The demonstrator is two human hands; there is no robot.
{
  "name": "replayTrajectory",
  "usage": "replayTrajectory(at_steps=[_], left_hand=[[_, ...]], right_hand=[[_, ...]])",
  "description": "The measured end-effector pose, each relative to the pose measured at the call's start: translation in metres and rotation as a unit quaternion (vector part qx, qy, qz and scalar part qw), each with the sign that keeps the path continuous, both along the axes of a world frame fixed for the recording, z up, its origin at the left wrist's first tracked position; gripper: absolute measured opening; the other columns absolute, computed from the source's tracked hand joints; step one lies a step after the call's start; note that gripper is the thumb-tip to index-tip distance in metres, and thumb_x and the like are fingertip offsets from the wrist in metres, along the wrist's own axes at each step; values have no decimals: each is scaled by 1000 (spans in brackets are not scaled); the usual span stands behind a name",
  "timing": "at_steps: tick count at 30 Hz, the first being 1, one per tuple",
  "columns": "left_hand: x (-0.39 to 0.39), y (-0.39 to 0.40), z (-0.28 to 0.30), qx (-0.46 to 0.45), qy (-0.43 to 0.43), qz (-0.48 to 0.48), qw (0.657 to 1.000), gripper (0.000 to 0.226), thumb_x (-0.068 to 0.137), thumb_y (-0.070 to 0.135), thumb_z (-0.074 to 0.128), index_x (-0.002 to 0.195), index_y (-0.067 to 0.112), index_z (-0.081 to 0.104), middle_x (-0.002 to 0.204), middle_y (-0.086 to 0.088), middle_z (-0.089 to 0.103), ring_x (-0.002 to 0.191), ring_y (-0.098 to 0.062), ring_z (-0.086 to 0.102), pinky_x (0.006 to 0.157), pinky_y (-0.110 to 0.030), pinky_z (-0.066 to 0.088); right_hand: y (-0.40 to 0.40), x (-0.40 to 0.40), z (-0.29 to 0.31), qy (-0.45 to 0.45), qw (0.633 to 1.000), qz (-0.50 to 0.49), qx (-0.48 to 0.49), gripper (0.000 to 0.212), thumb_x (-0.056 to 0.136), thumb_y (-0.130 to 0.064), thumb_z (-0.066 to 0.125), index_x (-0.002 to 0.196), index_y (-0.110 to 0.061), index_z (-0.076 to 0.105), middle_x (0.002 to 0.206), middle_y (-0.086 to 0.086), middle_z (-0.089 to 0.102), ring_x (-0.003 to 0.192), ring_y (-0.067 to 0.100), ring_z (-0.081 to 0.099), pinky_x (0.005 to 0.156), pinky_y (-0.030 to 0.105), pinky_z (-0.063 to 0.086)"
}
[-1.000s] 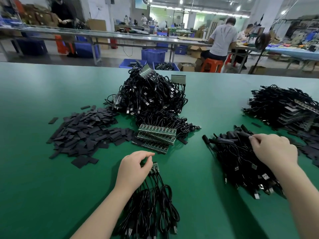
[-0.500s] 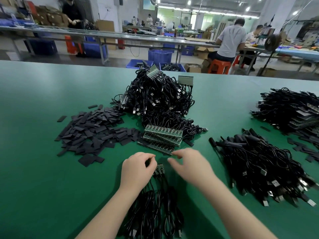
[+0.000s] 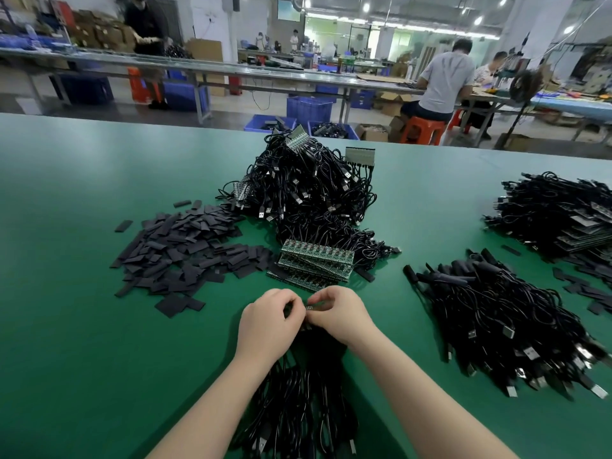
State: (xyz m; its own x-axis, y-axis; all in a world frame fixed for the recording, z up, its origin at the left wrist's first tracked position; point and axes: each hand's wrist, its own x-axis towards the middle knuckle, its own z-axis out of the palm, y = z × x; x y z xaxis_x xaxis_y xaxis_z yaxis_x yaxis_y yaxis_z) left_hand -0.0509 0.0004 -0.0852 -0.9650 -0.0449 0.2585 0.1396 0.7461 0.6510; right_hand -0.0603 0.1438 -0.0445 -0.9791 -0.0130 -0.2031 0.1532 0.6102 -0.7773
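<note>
We have our left hand and right hand together mid-table, both pinching the small board strip that heads the cable bundle trailing to 6 o'clock. We seem to be snapping one board free, and next probably need a sleeve from the pile of black sleeves at 10 o'clock.

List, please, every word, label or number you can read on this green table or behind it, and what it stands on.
No text here can be read.
On the stack of green circuit-board strips: print too small.
On the small cabled board strip pinched by the left hand and right hand: blurred, mostly hidden.
On the pale screen on the far wall: blurred.
On the brown cardboard cartons, back left: no legible marks.
</note>
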Motion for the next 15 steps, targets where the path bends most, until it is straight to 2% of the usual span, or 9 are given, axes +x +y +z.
replayTrajectory(at_steps=[2,3,6,9,12,15], left_hand=[[1,1,1,11,-2,9,1000,15,91,34,53,79,29,61,78,12,59,69,-6,55,64,-31,47],[2,1,1,12,1,15,1000,16,92,34,52,79,29,60,76,12,59,67,-6,54,62,-31,45],[3,1,0,12,17,28,999,18,94,32,51,78,27,59,69,11,58,62,-7,54,61,-33,45],[1,1,-1,5,22,9,1000,14,93,33,54,86,29,66,80,14,64,73,-4,58,73,-33,49],[-1,1,-3,-25,27,-24,999,13,90,40,57,96,36,69,93,21,65,92,0,58,87,-31,44],[-3,1,-3,-31,22,-34,999,15,88,45,58,97,39,69,94,23,63,94,0,56,90,-32,45]], right_hand=[[1,-3,1,-14,999,0,-29,17,79,-25,79,93,-25,69,91,-1,74,83,16,70,79,31,57],[2,-4,1,-21,1000,9,-17,16,80,-28,77,94,-23,72,85,-2,73,77,16,68,75,30,56],[3,-6,3,-44,998,34,12,13,83,-35,74,78,-23,75,64,-2,65,60,14,56,62,28,50],[6,-9,3,-44,998,25,27,17,85,-37,74,80,-21,76,66,-1,65,61,14,56,65,29,53],[14,-13,3,-50,997,19,46,16,85,-36,74,79,-21,74,69,1,66,65,16,59,68,30,56],[19,-17,4,-83,996,12,38,15,86,-32,75,78,-19,73,67,3,65,66,17,60,68,29,58]])
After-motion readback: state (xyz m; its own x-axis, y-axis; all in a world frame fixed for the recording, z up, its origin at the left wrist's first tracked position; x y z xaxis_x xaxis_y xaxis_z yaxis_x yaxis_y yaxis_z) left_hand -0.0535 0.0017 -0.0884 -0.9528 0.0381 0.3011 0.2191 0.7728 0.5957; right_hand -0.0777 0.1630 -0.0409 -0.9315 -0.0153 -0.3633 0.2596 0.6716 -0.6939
